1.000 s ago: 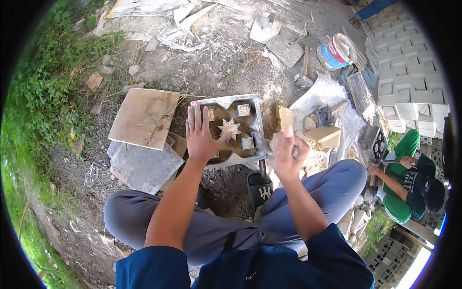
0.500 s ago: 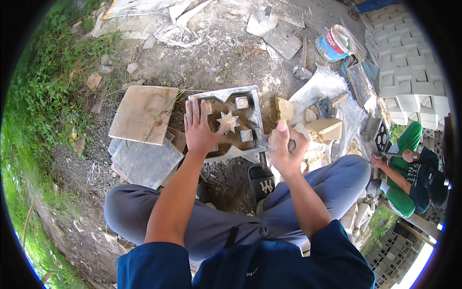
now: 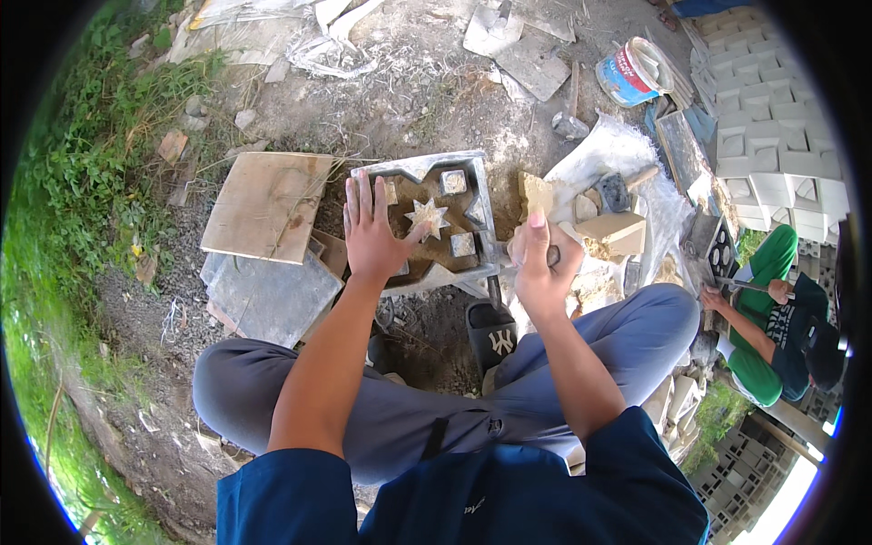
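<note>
Little has changed in the last second: my left hand [image 3: 372, 238] still lies spread, fingers apart, on the near-left side of the mould [image 3: 421, 164], its thumb by the star [image 3: 427, 219]; my right hand [image 3: 547, 265] stays clamped on a yellow piece [image 3: 535, 193], and the mould sits just left of it, so I judge the work no further along
</note>
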Demonstrator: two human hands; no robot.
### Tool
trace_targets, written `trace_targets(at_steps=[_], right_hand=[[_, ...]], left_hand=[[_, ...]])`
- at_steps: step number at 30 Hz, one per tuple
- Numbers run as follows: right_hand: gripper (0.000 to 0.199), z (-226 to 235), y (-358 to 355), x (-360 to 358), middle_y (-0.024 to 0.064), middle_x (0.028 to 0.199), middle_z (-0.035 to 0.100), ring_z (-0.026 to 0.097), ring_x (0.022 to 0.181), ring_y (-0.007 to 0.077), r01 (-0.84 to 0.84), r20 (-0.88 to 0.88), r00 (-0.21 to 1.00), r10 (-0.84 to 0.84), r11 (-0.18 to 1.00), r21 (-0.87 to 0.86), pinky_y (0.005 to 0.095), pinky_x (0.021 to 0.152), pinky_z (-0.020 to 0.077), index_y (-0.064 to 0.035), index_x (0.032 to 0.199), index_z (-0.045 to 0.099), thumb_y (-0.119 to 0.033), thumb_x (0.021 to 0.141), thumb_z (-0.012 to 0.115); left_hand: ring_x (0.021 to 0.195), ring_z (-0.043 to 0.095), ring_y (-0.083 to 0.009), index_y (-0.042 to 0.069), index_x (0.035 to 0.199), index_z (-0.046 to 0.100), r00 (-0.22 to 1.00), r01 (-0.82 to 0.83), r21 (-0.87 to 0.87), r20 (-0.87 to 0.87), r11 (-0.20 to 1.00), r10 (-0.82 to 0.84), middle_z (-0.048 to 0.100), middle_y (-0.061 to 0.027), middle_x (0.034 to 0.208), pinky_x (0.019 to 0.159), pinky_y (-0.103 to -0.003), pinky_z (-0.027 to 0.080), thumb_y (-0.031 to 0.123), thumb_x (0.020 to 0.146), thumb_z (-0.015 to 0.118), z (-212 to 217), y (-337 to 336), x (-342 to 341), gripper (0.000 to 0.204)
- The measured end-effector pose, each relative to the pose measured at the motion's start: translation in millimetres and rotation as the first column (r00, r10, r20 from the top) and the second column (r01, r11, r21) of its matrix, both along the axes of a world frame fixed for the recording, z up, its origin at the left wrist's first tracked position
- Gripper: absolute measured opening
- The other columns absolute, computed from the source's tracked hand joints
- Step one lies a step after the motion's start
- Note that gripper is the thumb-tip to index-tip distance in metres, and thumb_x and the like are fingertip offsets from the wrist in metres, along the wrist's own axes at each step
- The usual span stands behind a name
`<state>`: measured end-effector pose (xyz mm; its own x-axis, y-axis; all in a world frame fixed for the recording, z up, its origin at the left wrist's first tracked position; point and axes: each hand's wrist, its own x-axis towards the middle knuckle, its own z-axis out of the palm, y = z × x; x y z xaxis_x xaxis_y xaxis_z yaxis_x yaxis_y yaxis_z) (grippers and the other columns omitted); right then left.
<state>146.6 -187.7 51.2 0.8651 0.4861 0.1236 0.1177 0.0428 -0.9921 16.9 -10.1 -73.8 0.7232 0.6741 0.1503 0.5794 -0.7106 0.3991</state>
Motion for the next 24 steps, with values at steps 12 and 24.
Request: trace_targets(at_steps=[12, 24], right_hand=[[0.050, 21, -15, 2, 0.0003, 0.056, 0.038, 0.035, 0.049, 0.0103, -0.108, 0.131, 0.987, 0.093, 0.988, 0.110, 0.0307, 0.049, 0.0311, -0.0056, 0.068, 0.038, -0.023, 0.113, 0.051], [0.047, 12, -9, -11, 0.0006, 0.059, 0.045, 0.038, 0.051, 0.0090, -0.126, 0.293, 0.948, 0.124, 0.992, -0.013, 0.0298, 0.048, 0.0316, -0.0026, 0.068, 0.042, -0.016, 0.112, 0.050]], left_hand=[[0.160, 0.018, -0.0419, -0.003, 0.158, 0.040, 1.000, 0.012, 0.029, 0.028, 0.999, -0.013, 0.025, -0.0215, 0.171, 0.127, -0.050, 0.027, 0.061, 0.082, 0.081, 3, -2, 10, 0.108], [0.160, 0.018, -0.0421, -0.002, 0.160, 0.037, 1.000, -0.005, -0.010, 0.001, 1.000, 0.005, 0.024, -0.0229, 0.171, 0.127, -0.051, 0.027, 0.059, 0.082, 0.082, 2, -1, -1, 0.109]])
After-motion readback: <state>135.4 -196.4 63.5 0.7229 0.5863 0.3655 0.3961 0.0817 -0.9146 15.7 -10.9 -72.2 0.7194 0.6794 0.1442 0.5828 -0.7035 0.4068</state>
